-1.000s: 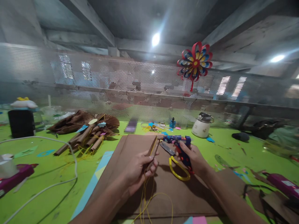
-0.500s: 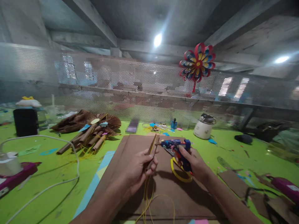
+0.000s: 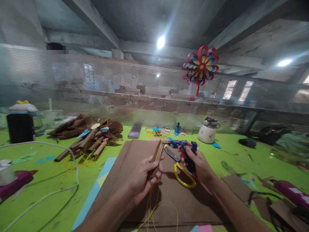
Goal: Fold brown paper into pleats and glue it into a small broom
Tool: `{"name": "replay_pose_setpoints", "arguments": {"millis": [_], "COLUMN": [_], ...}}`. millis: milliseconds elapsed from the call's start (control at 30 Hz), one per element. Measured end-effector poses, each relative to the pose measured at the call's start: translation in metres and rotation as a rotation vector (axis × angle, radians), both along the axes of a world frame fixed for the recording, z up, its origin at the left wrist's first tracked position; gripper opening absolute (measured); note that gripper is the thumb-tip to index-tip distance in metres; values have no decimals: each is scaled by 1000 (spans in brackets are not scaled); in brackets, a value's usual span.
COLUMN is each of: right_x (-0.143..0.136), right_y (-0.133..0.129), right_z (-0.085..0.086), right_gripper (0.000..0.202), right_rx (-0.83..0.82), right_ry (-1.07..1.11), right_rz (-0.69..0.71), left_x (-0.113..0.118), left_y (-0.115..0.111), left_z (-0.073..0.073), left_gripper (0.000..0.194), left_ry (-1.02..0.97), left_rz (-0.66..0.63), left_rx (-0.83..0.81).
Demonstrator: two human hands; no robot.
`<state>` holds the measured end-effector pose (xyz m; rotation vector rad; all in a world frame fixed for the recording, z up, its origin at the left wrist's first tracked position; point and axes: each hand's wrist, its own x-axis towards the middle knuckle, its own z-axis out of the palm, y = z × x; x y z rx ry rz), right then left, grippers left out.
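Here, a person's two bare hands work over a large brown paper sheet (image 3: 145,180) lying on a bright green bench (image 3: 48,180). The left hand (image 3: 142,178) has its grip closed around a folded stack of brown paper strips (image 3: 157,158), held upright above the middle of the sheet, thumb on the near face and fingers (image 3: 156,175) curled behind. Thin yellow strings (image 3: 152,206) hang from under that hand down onto the sheet's near edge. The right hand (image 3: 199,166) has its grip wrapped tightly around the handle of a blue hot glue gun (image 3: 184,148), just right of the strip stack; the gun's nozzle points left, its tip at or almost at the top of the stack, though contact cannot be told. Yellow-handled scissors (image 3: 182,172) lie on the sheet beneath the gun, blades open toward the stack.

Left of the sheet lie a bundle of brown paper rolls (image 3: 89,145) with pleated brown fans, a white cable (image 3: 60,190) and a purple glue gun (image 3: 14,185). Beyond the sheet's far right corner stands a white kettle (image 3: 208,130). Above it, a red, blue and yellow paper flower (image 3: 201,66) hangs on a perforated metal screen (image 3: 120,87).
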<state>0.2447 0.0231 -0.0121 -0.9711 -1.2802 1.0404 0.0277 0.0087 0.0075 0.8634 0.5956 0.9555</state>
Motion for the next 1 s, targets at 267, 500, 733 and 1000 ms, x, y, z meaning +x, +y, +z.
{"name": "replay_pose_setpoints", "arguments": {"millis": [267, 500, 733, 1000], "right_x": [5, 0, 5, 4], "right_y": [3, -7, -3, -7], "right_z": [1, 3, -5, -1], "right_gripper": [42, 37, 38, 43], "right_rx": [-10, 1, -39, -3], "right_ry": [107, 46, -35, -187], "right_rz": [-65, 113, 85, 156], "left_x": [0, -2, -2, -4], "left_y": [0, 2, 5, 5], "left_z": [0, -1, -2, 1], "left_gripper": [28, 25, 29, 24], "left_ry": [-31, 6, 41, 5], "left_rz": [-11, 28, 34, 17], "left_rx": [-19, -5, 15, -3]}}
